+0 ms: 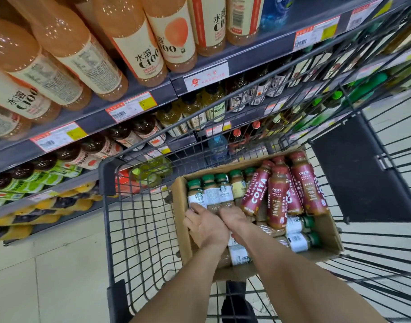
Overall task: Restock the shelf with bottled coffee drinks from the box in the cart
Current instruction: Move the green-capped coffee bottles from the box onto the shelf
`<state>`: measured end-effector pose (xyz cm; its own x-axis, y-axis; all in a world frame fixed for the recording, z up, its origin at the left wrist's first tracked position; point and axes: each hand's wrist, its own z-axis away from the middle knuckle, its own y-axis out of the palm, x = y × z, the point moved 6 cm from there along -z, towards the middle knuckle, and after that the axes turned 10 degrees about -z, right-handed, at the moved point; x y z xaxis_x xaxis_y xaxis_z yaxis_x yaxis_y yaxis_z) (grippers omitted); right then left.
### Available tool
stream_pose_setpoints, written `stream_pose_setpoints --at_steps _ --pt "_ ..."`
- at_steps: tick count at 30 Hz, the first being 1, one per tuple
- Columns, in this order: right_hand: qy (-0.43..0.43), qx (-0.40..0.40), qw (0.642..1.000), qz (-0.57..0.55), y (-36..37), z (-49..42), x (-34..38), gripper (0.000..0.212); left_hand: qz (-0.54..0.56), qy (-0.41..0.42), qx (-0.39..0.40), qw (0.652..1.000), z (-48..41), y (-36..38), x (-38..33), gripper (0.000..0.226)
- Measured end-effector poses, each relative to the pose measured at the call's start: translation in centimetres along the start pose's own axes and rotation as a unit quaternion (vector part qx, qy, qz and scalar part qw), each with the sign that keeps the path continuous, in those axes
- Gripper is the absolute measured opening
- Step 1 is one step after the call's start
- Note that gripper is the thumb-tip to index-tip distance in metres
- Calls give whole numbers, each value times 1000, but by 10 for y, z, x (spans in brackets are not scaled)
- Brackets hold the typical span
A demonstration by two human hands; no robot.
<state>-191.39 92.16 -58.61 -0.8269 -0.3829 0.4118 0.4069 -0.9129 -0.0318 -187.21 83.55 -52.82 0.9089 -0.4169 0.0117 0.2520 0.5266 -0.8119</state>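
Note:
A cardboard box (328, 231) lies in a dark wire cart (139, 229). It holds several green-capped Starbucks coffee bottles (209, 190) standing along its far left side, several red Costa coffee bottles (279, 194) lying on top at the right, and more Starbucks bottles (297, 241) on their sides. Both my hands are inside the box at its left end. My left hand (204, 226) rests palm-down over the bottles by the box wall. My right hand (234, 220) is beside it, fingers curled down among the Starbucks bottles. What each hand grips is hidden.
Grey shelves (139, 101) rise at the left and ahead, packed with orange C100 bottles (139, 40) on top and tea and juice bottles below. The cart's black child-seat flap (358, 173) stands at the right. Pale floor tiles (48, 276) lie at the lower left.

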Motion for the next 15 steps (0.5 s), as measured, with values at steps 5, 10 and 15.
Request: stream_pose_setpoints --at_steps 5,10,15 --pt "14 -1 998 61 -6 -4 7 13 51 26 -29 998 5 3 0 46" --pt "18 9 999 44 -1 -2 12 15 15 -29 11 999 -12 -11 -2 72" --pt "22 8 999 28 -2 -5 11 30 4 -24 21 999 -9 -4 -6 68"
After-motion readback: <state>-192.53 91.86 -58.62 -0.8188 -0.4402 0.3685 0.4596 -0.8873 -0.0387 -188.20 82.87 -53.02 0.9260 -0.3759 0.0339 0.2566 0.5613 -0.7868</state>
